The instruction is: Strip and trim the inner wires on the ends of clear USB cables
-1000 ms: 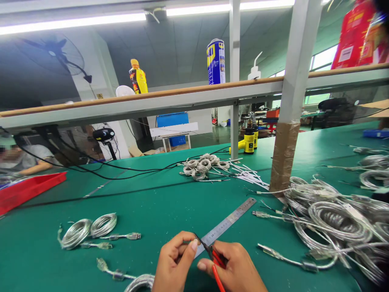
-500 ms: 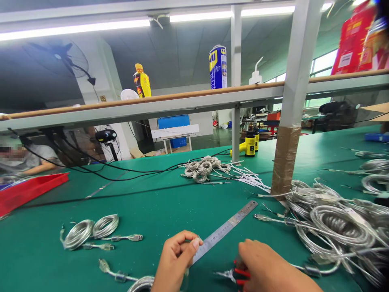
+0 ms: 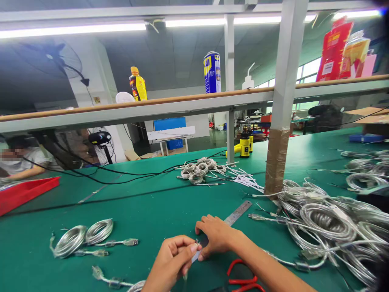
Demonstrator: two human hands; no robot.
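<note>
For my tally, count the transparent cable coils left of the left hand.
3. The leftmost coil lies beside the middle coil, which sits slightly farther back; the cropped coil meets the bottom edge, near the left hand. More may be hidden there.

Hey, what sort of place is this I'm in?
Probably an electronics workshop handling cables: coiled USB cables are heaped on a long green workbench, a metal ruler lies there too, and tube lights run overhead.
</note>
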